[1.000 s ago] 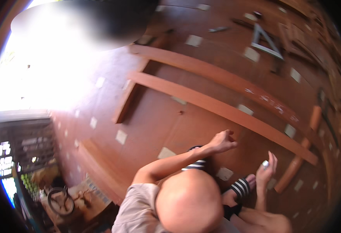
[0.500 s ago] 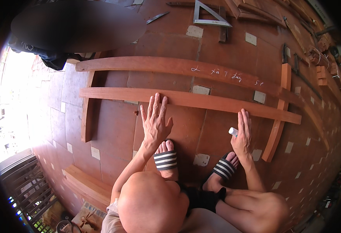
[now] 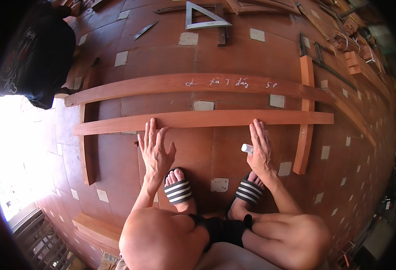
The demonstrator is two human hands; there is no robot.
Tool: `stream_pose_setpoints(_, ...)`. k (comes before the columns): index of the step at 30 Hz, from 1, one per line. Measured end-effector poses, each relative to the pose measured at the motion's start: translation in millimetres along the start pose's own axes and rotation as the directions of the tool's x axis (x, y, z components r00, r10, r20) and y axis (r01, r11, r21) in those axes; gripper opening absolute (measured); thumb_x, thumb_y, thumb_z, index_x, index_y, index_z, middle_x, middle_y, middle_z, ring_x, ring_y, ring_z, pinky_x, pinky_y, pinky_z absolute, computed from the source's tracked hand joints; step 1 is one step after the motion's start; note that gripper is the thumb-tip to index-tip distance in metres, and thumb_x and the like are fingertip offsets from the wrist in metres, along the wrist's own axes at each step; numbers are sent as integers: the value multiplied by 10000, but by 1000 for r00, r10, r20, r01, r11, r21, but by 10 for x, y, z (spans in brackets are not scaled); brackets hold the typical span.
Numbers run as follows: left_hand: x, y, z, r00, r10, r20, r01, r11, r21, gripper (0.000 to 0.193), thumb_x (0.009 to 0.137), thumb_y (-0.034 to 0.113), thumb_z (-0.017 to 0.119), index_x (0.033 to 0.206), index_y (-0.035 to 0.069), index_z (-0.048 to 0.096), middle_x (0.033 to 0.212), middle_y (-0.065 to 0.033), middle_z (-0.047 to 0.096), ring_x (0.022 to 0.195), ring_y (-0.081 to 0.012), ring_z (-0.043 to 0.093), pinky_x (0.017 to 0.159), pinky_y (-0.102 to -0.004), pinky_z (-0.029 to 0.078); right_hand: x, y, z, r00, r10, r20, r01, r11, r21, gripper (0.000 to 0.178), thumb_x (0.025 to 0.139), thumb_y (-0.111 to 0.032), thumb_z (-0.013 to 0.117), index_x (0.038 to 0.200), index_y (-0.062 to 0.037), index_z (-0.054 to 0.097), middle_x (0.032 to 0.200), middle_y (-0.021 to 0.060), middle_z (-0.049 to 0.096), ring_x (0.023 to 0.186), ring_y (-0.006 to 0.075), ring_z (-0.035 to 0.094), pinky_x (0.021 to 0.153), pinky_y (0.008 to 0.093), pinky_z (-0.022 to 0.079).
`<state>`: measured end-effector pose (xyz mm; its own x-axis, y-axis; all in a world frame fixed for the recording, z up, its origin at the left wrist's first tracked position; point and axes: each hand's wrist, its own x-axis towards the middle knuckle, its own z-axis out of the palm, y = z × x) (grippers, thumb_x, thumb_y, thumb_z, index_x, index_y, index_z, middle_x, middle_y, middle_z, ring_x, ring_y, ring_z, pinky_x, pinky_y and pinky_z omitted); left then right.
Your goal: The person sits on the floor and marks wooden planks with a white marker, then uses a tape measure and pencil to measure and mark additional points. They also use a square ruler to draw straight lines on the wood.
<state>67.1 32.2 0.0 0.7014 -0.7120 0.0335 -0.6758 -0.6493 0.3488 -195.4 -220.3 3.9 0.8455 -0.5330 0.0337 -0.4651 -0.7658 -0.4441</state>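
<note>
Two long reddish wooden beams lie side by side, crossing two shorter wooden pieces on the tiled floor. My left hand (image 3: pixel 155 153) has its fingers spread, their tips on the near edge of the closer beam (image 3: pixel 193 119). Further right, my right hand (image 3: pixel 260 153) rests its stretched fingertips on the same beam. A small white tube-like object (image 3: pixel 246 147) is tucked between its thumb and palm, its far end hidden. The farther beam (image 3: pixel 153 84) bears white handwriting. Under the beams' ends are the left crosspiece (image 3: pixel 86 157) and the right crosspiece (image 3: pixel 302 153).
A metal triangular square (image 3: pixel 207 22) lies beyond the beams, with a thin pointed blade-like piece (image 3: pixel 145 30) to its left. A person in dark clothes (image 3: pixel 38 54) is at the far left. Stacked timber (image 3: pixel 99 229) sits lower left; more wood blocks (image 3: pixel 364 65) lie far right.
The view has swung, shifting the scene leftward. Both hands have slid slightly left along the closer beam, still touching it. The white object stays in my right hand.
</note>
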Motion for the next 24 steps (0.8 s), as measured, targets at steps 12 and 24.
stream_pose_setpoints(12,259,290,208,946,285,155,-302,948,100,1000,809,171,845,1669,10,361,1753,-201,329,1649,-370,262,1333,-583,200,250,225,-51,998,-61,-8,60,993,-101,852,895,91,570,1698,-44,318,1780,175,284,1639,377,285,1351,553,216)
stream_pose_setpoints(24,243,-302,76,969,229,94,-243,949,198,1014,820,65,783,1700,9,282,1767,-215,296,1650,-374,262,1347,-538,202,-147,1758,-770,987,85,-135,-124,941,-315,858,901,117,530,1706,-74,306,1779,171,288,1644,363,278,1358,525,210)
